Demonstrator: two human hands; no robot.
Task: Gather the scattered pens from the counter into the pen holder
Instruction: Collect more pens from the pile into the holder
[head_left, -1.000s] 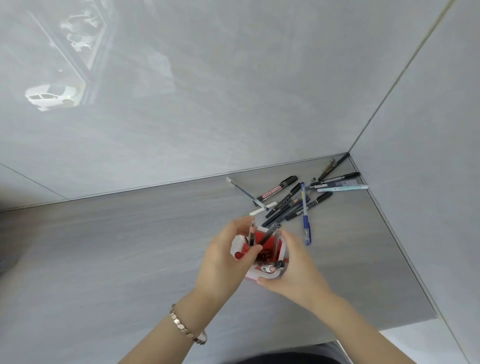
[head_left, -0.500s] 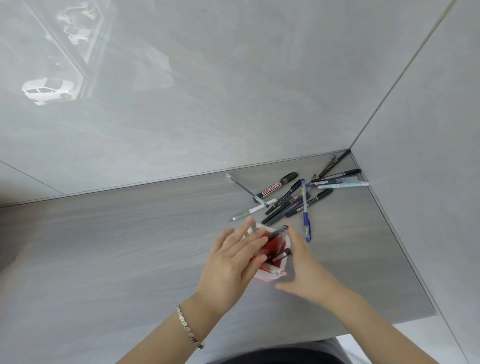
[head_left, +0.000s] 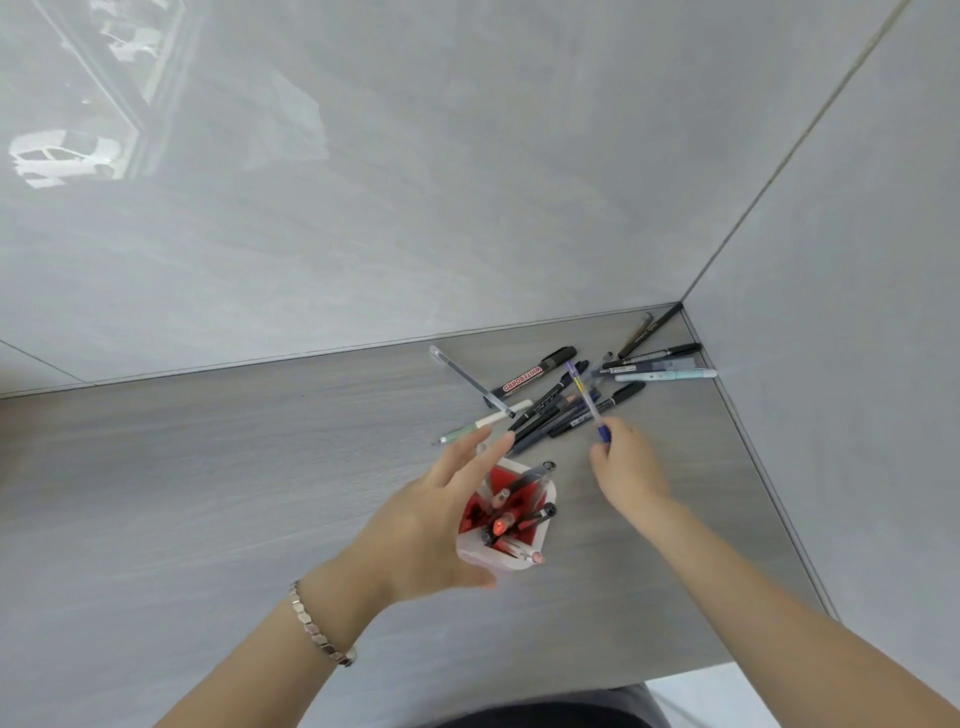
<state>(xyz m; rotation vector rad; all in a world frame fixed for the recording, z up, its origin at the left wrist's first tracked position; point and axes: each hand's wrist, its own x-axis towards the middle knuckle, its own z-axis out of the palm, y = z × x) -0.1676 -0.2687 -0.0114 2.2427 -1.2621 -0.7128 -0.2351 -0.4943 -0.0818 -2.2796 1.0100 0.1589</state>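
Left hand (head_left: 431, 525) spread open, fingers extended, palm against the left side of the holder (head_left: 511, 558), thumb under its near edge. Right hand (head_left: 626, 465) pinched closed on the lower end of a blue pen (head_left: 586, 397), the pen's far end over the pile (head_left: 571, 392) near the counter (head_left: 208, 467) corner. Holder upright between the hands, several pens inside.
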